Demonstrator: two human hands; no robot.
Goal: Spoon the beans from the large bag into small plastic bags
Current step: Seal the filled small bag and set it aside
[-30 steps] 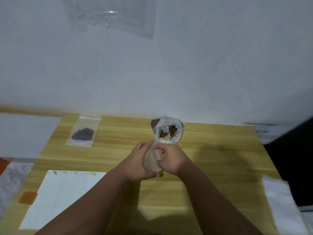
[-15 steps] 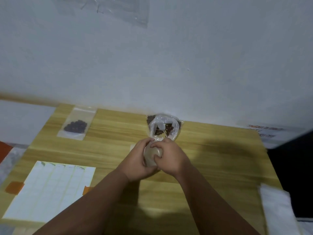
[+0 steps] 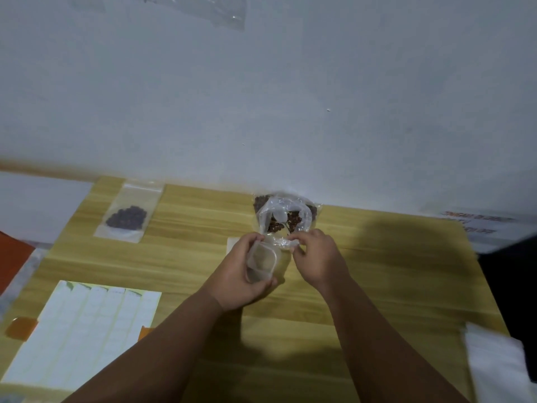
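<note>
At the middle of a wooden table (image 3: 377, 286) against a pale wall, looking down over two bare forearms. Left hand (image 3: 241, 271) curled round an empty small plastic bag (image 3: 261, 261), holding its mouth open and turned upward. Right hand (image 3: 319, 255) just beside it, fingertips (image 3: 293, 238) bent onto crinkled clear plastic at the near rim of the large bag (image 3: 305, 219); impossible to tell whether pinching or only touching. Large bag standing open just beyond both hands, dark beans (image 3: 276, 226) inside, with a white spoon (image 3: 280, 218) resting among them, not yet picked up. Well apart at the far left corner, one filled small bag (image 3: 128, 213) lying flat. Near left, a sheet of blank labels (image 3: 84, 330). Judging by this: one bag done, a second ready and unfilled, many beans left to spoon.
</note>
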